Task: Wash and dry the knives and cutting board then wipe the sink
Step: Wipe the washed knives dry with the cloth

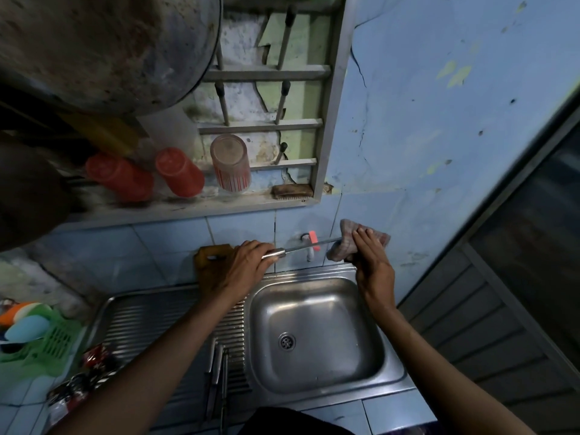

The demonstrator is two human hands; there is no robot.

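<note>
My left hand (238,268) grips the metal handle of a knife (301,248) held level above the back rim of the steel sink (317,384). My right hand (370,259) holds a checked cloth (348,237) folded round the far end of the blade. A brown wooden cutting board (208,262) leans against the tiled wall behind my left hand, partly hidden by it. Other knives (218,378) lie on the ribbed drainboard beside my left forearm.
A tap (310,243) with a red handle juts from the wall behind the knife. Two red cups (179,172), a striped glass (230,164) and a brush (292,191) sit on the window ledge. A green basket (47,343) stands at the left.
</note>
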